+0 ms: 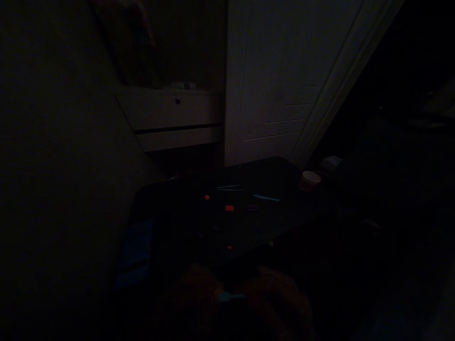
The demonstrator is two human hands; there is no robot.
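Observation:
The scene is very dark. At the bottom, a small pale-teal piece (230,297), wider at the left and thin at the right, spans the gap between my two hands. My left hand (195,291) is closed in a pinch at its wide end. Around the thin end, the fingers of my right hand (279,298) are closed too. Shadow hides most of both hands. Beyond them on the dark table (192,213) lie a small orange-red block (229,208), a blue knife-shaped tool (266,198) and two thin pale sticks (229,188).
Purple sticks (252,209) and small orange bits (207,197) lie on the tabletop. A tub (309,181) stands at the far right corner. A blue flat sheet (134,255) is at the left. Behind are a drawer cabinet (177,113) and a pale door panel (270,85).

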